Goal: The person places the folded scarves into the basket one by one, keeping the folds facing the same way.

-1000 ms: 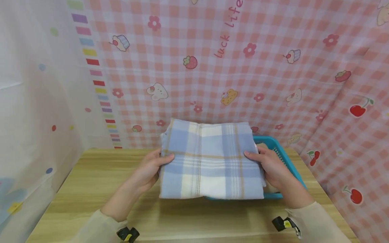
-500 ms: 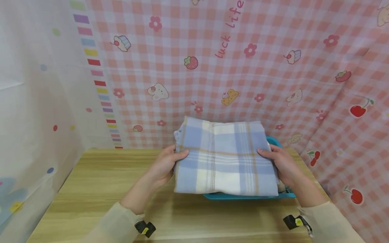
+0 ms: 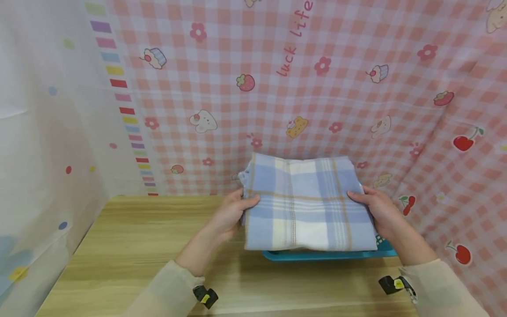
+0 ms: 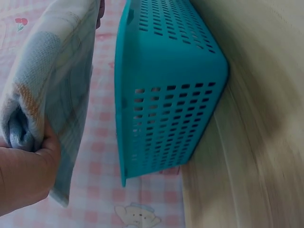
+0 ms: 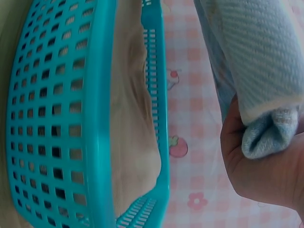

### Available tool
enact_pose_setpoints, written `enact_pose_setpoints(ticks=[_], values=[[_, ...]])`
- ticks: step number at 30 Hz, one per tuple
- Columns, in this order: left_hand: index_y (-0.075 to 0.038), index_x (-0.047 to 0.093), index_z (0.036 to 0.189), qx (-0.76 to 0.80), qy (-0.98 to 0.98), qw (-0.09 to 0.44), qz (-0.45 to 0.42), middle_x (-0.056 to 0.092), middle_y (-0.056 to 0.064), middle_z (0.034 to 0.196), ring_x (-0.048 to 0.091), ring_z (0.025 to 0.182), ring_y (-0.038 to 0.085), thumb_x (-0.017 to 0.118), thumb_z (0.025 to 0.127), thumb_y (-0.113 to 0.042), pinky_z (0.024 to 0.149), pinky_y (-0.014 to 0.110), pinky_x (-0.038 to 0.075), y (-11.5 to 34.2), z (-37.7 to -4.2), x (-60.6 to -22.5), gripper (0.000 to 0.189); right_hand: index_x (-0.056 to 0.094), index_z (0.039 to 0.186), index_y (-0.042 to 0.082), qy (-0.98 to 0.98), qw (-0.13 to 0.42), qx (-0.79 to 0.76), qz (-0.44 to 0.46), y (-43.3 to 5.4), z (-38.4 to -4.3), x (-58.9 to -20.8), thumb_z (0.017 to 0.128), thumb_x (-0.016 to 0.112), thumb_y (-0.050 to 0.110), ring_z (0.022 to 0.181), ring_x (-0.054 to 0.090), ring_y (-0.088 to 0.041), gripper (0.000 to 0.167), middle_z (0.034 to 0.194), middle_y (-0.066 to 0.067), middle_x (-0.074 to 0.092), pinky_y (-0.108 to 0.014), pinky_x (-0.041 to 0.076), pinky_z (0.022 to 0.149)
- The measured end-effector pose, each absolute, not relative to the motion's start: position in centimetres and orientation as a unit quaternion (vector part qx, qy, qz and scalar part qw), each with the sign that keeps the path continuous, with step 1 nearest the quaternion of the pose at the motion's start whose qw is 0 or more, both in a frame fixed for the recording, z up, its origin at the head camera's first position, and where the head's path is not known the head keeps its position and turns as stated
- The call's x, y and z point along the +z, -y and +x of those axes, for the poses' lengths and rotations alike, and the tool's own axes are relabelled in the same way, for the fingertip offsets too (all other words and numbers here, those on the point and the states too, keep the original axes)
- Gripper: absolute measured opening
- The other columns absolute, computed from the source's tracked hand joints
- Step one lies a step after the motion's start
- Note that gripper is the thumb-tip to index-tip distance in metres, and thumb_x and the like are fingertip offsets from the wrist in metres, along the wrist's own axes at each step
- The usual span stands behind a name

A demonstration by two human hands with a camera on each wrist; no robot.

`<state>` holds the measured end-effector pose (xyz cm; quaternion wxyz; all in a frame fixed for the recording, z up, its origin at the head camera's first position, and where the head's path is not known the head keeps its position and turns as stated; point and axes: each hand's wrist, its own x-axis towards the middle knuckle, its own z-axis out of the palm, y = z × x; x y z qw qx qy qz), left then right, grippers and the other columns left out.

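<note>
A folded plaid cloth (image 3: 309, 204) in light blue, white and tan hangs level between both hands. My left hand (image 3: 233, 213) grips its left edge, thumb on top and fingers beneath. On the opposite edge my right hand (image 3: 382, 211) holds it the same way. Under the cloth stands a turquoise plastic basket (image 3: 325, 255), mostly covered in the head view. Both wrist views show a gap between the cloth and the basket rim. In the right wrist view a beige fabric (image 5: 133, 118) lies inside the basket, near its top.
The basket stands on a wood-grain table (image 3: 146, 246), toward its right side. Behind the table hangs a pink checked curtain (image 3: 222, 57) with printed fruit and cakes. A white curtain (image 3: 47, 132) closes off the left side.
Both hands have carried the folded cloth to the right, from partly left of the basket to over it. The grip on each edge looks the same.
</note>
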<state>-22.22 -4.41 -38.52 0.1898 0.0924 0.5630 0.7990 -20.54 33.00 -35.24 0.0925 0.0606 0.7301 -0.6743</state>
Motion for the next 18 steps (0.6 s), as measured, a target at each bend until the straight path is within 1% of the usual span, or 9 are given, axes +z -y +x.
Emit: enact_pose_setpoints(ticks=[3,6,9,11,15,18], values=[[0.002,0.050,0.144,0.799,-0.563,0.191,0.093,0.071,0.008,0.120,0.072,0.102,0.019,0.059,0.107,-0.012,0.088,0.033,0.060,3.7,-22.4,-38.7,0.041,0.041,0.157,0.010,-0.735,0.096,-0.669,0.065,-33.6,-20.8,-35.3,0.103,0.068,0.035,0.093,0.069,-0.010,0.064,0.102,0.010,0.072,-0.028,0.058,0.082],[0.002,0.051,0.143,0.800,-0.562,0.190,0.087,0.073,0.006,0.116,0.072,0.099,0.017,0.059,0.107,-0.012,0.086,0.031,0.060,3.0,-22.5,-39.0,0.040,0.030,0.163,0.006,-0.734,0.100,-0.669,0.063,-34.4,-21.1,-35.4,0.104,0.067,0.034,0.093,0.069,-0.010,0.075,0.102,0.010,0.072,-0.028,0.058,0.082],[0.003,0.052,0.142,0.800,-0.564,0.190,0.079,0.075,0.005,0.112,0.073,0.095,0.016,0.060,0.106,-0.011,0.083,0.030,0.060,2.4,-22.6,-39.4,0.039,0.023,0.166,0.007,-0.734,0.104,-0.669,0.060,-34.9,-21.3,-35.5,0.105,0.066,0.033,0.092,0.069,-0.010,0.079,0.101,0.010,0.072,-0.028,0.058,0.082],[0.003,0.052,0.142,0.799,-0.566,0.190,0.072,0.075,0.006,0.112,0.074,0.095,0.017,0.060,0.106,-0.011,0.083,0.031,0.061,2.0,-22.7,-39.6,0.039,0.019,0.168,0.008,-0.734,0.106,-0.669,0.058,-35.3,-21.5,-35.7,0.106,0.065,0.032,0.092,0.069,-0.010,0.081,0.102,0.010,0.072,-0.028,0.058,0.081],[0.004,0.051,0.142,0.801,-0.561,0.198,0.066,0.073,0.012,0.120,0.073,0.102,0.020,0.058,0.106,-0.008,0.090,0.035,0.060,1.1,-22.9,-40.1,0.038,0.014,0.168,0.010,-0.732,0.112,-0.670,0.053,-36.2,-21.8,-36.1,0.107,0.063,0.031,0.092,0.069,-0.011,0.081,0.103,0.010,0.071,-0.029,0.058,0.081],[0.006,0.050,0.142,0.803,-0.556,0.205,0.065,0.070,0.016,0.128,0.071,0.109,0.023,0.056,0.107,-0.007,0.096,0.039,0.058,0.4,-23.1,-40.5,0.038,0.014,0.168,0.009,-0.734,0.111,-0.669,0.049,-37.0,-21.9,-36.6,0.107,0.062,0.030,0.092,0.068,-0.010,0.080,0.103,0.010,0.071,-0.028,0.058,0.081]])
